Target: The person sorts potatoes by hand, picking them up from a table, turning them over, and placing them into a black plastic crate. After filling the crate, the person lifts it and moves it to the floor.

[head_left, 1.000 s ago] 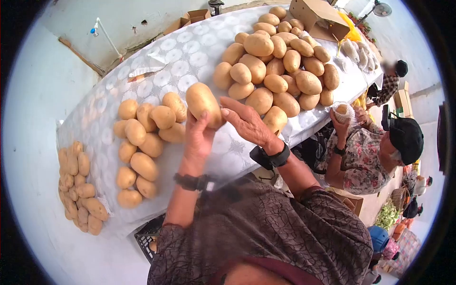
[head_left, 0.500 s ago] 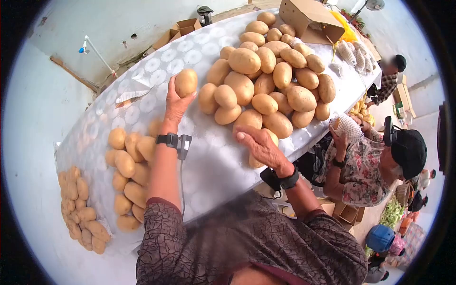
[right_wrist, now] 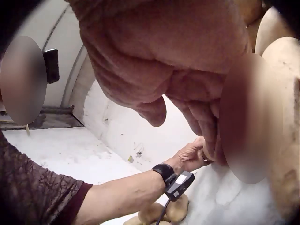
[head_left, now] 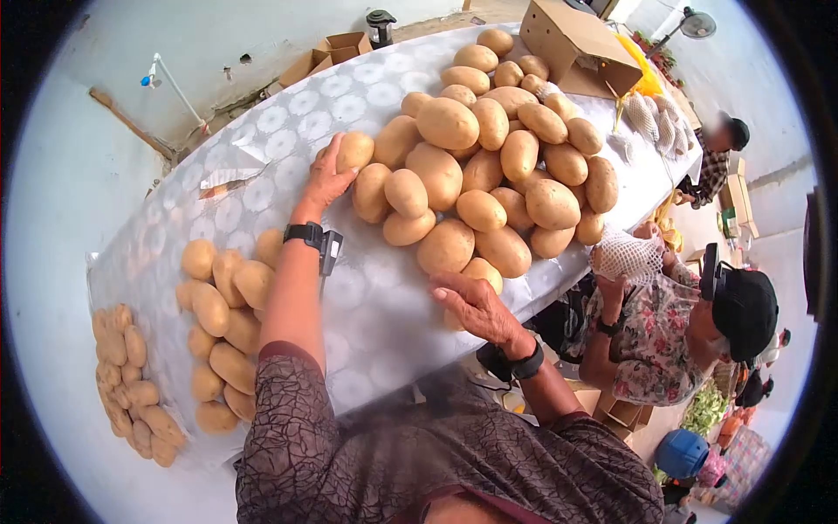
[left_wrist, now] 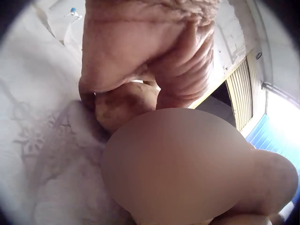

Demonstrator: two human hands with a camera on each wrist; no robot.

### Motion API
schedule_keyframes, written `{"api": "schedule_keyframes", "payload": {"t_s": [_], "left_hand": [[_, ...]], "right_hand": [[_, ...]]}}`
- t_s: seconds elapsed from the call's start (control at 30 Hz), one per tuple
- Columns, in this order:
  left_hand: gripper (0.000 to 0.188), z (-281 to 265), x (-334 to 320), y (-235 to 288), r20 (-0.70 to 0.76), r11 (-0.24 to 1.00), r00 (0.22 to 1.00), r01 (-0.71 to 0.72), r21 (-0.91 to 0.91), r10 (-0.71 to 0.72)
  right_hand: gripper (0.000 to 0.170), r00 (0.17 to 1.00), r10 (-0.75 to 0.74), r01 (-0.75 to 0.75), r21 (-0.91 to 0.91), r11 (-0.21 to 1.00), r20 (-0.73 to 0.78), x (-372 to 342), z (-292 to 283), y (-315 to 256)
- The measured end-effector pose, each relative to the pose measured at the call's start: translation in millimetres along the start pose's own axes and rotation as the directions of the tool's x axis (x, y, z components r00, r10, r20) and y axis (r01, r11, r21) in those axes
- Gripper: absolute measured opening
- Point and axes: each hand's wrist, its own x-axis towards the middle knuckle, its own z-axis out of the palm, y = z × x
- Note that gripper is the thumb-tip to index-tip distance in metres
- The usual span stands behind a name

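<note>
At the left edge of the large potato pile, the left hand grips a potato, low over the cloth. In the left wrist view, the thumb and fingers of that hand go round the potato. The right hand is at the pile's near edge, beside a potato, its fingers loosely bent; whether it touches that potato cannot be told. From the right wrist, the hand shows relaxed fingers with no potato in them.
Two smaller potato groups lie left, a middle one and a far-left one. A cardboard box and white foam nets are at the back right. A person in a black cap holds a netted item at right.
The left hand first held a large potato near the right hand, then moved left and away with a potato, and has now lowered it beside the pile. The right hand has dropped slightly nearer.
</note>
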Motion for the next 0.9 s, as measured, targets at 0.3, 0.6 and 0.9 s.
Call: {"api": "schedule_keyframes", "payload": {"t_s": [0.3, 0.6, 0.9], "left_hand": [[0.08, -3, -30, 8, -0.111, 0.999, 0.994, -0.011, -0.053, 0.005], [0.067, -8, -82, 50, -0.094, 0.991, 0.987, 0.128, -0.031, -0.13], [0.054, -92, -205, 95, -0.183, 0.955, 0.983, 0.075, 0.288, -0.022]], "right_hand": [[0.039, 0.994, 0.04, -0.043, 0.027, 0.999, 0.1, 0, 1, -4], [0.043, 0.984, 0.098, -0.117, 0.118, 0.986, 0.151, -2, 31, -8], [0.045, 0.98, 0.1, -0.12, 0.106, 0.987, 0.172, -25, 71, -27]]}}
